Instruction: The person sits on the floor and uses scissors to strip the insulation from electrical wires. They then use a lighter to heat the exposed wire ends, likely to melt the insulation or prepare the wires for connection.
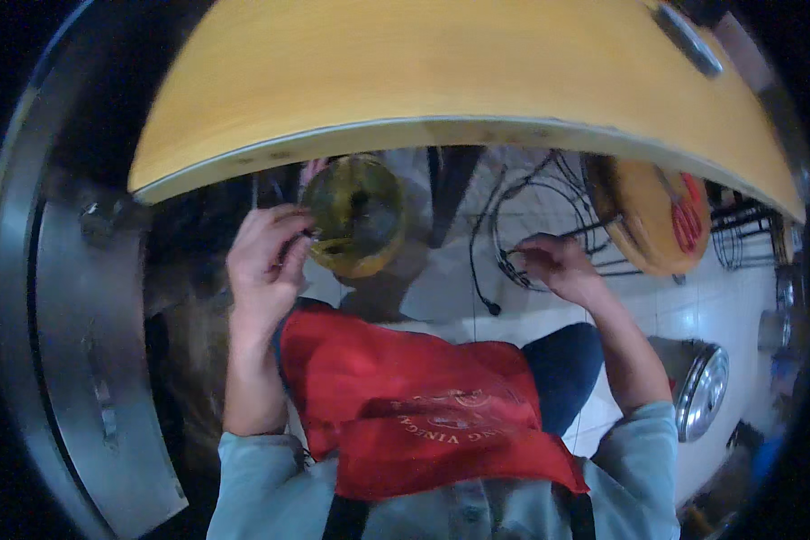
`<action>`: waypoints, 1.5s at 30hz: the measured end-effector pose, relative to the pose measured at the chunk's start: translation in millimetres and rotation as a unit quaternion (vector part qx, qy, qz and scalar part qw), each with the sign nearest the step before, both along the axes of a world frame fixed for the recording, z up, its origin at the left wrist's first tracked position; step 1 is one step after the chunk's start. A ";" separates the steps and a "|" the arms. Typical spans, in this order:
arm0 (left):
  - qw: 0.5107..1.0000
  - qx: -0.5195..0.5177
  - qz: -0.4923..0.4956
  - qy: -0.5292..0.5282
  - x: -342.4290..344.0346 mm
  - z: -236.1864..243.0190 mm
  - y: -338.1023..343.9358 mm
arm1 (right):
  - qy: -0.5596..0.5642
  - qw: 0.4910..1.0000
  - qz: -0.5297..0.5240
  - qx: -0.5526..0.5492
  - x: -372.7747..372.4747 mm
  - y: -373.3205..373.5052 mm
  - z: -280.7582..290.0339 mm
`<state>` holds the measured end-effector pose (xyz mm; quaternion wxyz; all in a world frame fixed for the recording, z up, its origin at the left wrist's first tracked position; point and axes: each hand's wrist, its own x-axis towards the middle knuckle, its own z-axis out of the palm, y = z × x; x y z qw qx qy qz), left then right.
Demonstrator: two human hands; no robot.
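My left hand (pixel 265 247) is closed in a pinch beside a round yellow tub (pixel 398 220). Something small and dark shows at its fingertips, too small to name. Farther right, my right hand (pixel 560 267) has its fingers curled in against a coiled black cable (pixel 524 184). One end of the cable hangs or lies lower, with a dark plug (pixel 493 309) on it. Both hands are below the near edge of the yellow tabletop. A red apron (pixel 405 360) covers my lap.
The yellow tabletop (pixel 441 72) spans the far side, with a dark flat object (pixel 688 40) at its right. A round yellow stool (pixel 643 225) carries a red item (pixel 687 216). A lidded metal pot (pixel 704 391) stands right, a metal cabinet (pixel 103 360) left.
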<state>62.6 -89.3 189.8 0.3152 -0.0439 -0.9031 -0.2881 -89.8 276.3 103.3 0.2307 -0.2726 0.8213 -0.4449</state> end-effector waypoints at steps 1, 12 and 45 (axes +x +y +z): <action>1.000 0.004 0.007 -0.005 -0.6 -6.7 -0.8 | -0.007 1.000 -0.005 -0.003 -4.6 6.7 -34.8; 0.994 -0.097 0.010 -0.042 -38.0 -27.0 12.3 | 0.104 0.943 -0.006 0.317 39.8 3.2 -321.3; 0.952 0.300 0.047 -0.030 -17.7 9.2 66.4 | -0.158 0.914 0.018 -0.374 56.3 -134.3 61.3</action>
